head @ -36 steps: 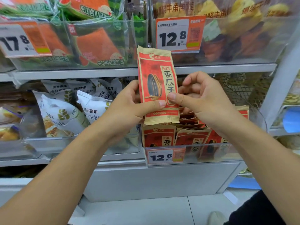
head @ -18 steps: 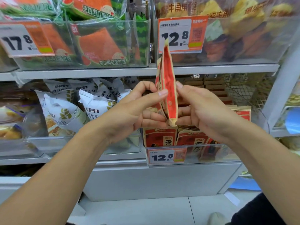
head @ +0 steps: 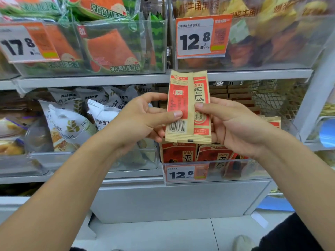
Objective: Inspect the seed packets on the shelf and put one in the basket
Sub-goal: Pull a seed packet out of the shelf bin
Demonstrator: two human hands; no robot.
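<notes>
Kraft-brown and red, the seed packet [head: 188,107] stands upright between both hands in front of the shelf, its long axis vertical, its top edge level with the front lip of the upper shelf [head: 94,80] and its bottom edge just above the clear bin [head: 213,171] of matching packets [head: 178,153]. Its back faces the camera, barcode low on the left half.

From its left edge the left hand [head: 143,120] pinches it, thumb across the printed panel above the barcode and fingers behind. The right hand [head: 233,124] grips the right edge in the same way, thumb reaching onto the face. Both hands are clamped on the one packet, level with each other and equally near it, so either could carry it away alone.

No basket shows clearly. A wire mesh [head: 272,98] sits behind the bin toward the right end of the shelf, but I cannot tell whether it is the basket or a shelf fitting. If the basket lies to the right or below, the right hand looks better placed to take the packet, with the left letting go first. The packet is flat and light and should not slip in a one-handed pinch.
</notes>
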